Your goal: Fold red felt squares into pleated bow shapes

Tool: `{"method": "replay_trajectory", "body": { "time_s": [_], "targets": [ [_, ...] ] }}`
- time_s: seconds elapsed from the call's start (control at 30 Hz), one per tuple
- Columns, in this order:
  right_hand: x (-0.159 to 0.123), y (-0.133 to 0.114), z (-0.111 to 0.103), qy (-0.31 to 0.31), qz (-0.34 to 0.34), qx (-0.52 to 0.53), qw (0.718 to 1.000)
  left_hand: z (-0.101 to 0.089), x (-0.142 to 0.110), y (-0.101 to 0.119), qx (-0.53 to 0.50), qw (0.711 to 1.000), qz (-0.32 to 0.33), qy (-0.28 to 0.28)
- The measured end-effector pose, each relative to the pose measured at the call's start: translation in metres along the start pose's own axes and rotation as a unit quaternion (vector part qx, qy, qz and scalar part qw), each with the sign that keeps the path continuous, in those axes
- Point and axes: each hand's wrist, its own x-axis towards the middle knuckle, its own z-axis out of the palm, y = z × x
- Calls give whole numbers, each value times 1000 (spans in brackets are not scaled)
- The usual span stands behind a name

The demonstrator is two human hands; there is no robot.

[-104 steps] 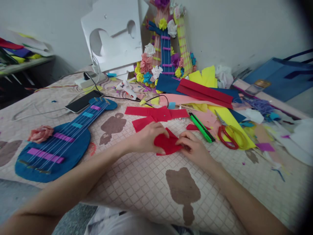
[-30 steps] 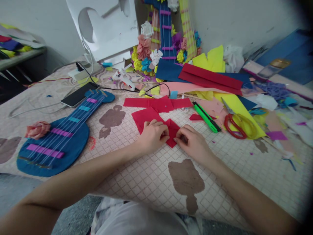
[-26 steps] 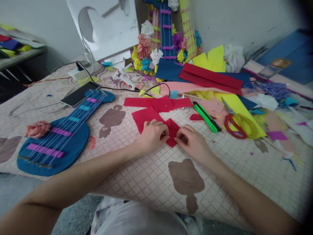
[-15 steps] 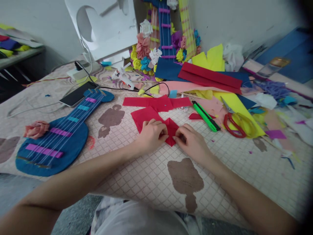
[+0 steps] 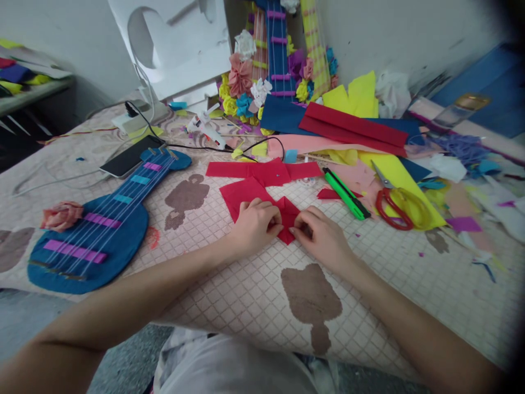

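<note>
A small folded piece of red crepe paper point(image 5: 287, 214) lies on the quilted cloth in front of me. My left hand point(image 5: 256, 225) pinches its left side, fingers curled. On the other side, my right hand point(image 5: 322, 236) has thumb and forefinger closed on the paper's right edge. Just behind my left hand is a flat red paper square point(image 5: 244, 192), partly covered by that hand. Red strips point(image 5: 262, 172) lie crosswise beyond it. A green utility knife point(image 5: 346, 193) rests to the right of the paper, with red-and-yellow-handled scissors point(image 5: 394, 209) beside it.
A blue paper guitar point(image 5: 94, 241) with a pink paper rose point(image 5: 61, 216) lies at left, near a black phone point(image 5: 129, 157). A glue gun point(image 5: 209, 131) and its cable are farther back. Coloured paper sheets point(image 5: 356, 129) and scraps spread over the back right.
Almost nothing differs. Both hands keep the same pinch on the folded red paper, and the view has shifted very slightly.
</note>
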Motion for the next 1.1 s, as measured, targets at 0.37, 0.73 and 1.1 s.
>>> {"method": "replay_trajectory", "body": {
  "time_s": [0.37,0.73,1.1],
  "targets": [
    [1,0,-3,0,-5,19,1000,0,0,1,7,1000,-5,-4],
    [0,-2,1,1,1,-11,1000,1,-1,1,9,1000,1,3],
    [-1,-2,1,5,-8,-7,1000,0,-2,2,17,1000,5,2]
  ]
}}
